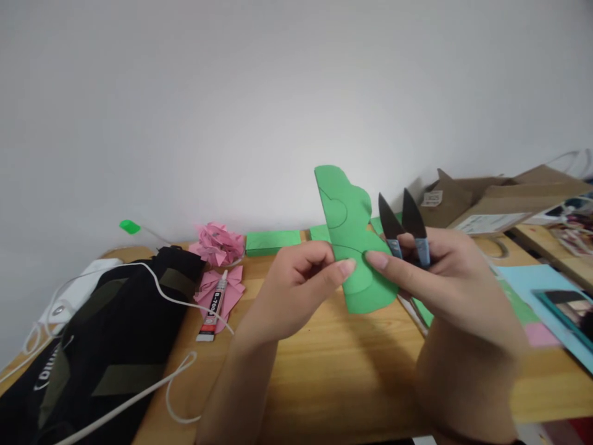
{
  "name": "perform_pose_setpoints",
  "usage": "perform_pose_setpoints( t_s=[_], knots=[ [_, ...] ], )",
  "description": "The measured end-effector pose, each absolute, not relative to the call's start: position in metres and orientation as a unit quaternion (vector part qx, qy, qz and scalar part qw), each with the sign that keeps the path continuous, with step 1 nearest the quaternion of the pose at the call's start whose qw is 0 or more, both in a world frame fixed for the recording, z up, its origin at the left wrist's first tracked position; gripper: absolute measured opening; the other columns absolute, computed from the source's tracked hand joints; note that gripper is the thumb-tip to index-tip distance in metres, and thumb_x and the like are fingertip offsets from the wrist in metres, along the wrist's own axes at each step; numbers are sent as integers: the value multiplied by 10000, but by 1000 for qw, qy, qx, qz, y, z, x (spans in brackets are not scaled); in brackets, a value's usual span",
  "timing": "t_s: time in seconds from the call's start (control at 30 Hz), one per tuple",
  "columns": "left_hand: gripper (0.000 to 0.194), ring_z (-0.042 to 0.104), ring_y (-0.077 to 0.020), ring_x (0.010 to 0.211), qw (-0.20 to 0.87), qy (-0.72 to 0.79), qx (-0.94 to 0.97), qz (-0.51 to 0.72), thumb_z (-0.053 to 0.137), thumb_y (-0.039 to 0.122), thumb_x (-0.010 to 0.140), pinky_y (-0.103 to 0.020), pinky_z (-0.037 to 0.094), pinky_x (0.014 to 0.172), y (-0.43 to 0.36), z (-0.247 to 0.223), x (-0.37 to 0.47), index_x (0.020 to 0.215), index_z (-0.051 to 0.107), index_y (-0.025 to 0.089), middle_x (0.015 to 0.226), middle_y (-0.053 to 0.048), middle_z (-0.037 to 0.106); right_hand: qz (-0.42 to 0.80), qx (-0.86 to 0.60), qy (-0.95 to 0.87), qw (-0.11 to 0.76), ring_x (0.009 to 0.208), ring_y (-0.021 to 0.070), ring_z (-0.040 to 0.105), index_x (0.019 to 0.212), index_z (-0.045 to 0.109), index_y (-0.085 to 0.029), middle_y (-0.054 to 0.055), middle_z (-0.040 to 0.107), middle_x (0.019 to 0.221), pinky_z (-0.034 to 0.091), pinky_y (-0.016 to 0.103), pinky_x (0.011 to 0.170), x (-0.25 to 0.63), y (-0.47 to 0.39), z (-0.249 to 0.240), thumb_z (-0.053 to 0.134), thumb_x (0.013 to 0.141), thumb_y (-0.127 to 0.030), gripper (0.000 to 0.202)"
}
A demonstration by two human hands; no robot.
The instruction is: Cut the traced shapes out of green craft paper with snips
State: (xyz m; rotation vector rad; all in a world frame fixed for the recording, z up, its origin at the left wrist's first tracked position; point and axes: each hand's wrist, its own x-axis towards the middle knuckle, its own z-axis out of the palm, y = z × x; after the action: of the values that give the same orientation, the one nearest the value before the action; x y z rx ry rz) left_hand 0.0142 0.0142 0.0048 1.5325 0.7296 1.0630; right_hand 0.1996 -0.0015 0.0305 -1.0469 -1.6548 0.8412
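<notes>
A folded green paper [345, 213], with a wavy cut edge on its right and curved pencil lines drawn on it, is held up above the table. My left hand [306, 287] pinches its lower left fold between thumb and fingers. On the other side, my right hand [445, 278] presses its thumb against the paper's lower right part. That same hand also holds a pair of thread snips [407, 225], their two dark blades apart and pointing up; the handle end is hidden in the palm.
A glue tube [214, 306] lies on pink folded paper [234, 281], below a pink paper flower [217, 243]. Black fabric [134, 321] and a white cable [157, 281] cover the left side. Green paper strips [273, 241], an open cardboard box [500, 194] and blue paper [528, 278] lie around.
</notes>
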Motion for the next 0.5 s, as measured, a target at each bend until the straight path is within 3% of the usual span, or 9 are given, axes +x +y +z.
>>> perform_pose_setpoints(
  t_s=[0.23,0.5],
  knots=[
    [394,337,-52,484,522,312,632,480,596,283,922,-235,254,457,11,9,23,583,424,178,523,59,376,359,-423,-641,530,486,90,314,538,451,-205,-55,345,539,237,259,432,197,-2,22,720,852,-225,414],
    [356,259,-52,487,498,331,597,534,616,282,914,-231,231,452,11,7,30,613,456,178,530,71,315,211,-426,-693,542,503,79,267,569,409,-196,-73,320,547,220,245,437,193,-3,21,686,843,-107,400]
  ],
)
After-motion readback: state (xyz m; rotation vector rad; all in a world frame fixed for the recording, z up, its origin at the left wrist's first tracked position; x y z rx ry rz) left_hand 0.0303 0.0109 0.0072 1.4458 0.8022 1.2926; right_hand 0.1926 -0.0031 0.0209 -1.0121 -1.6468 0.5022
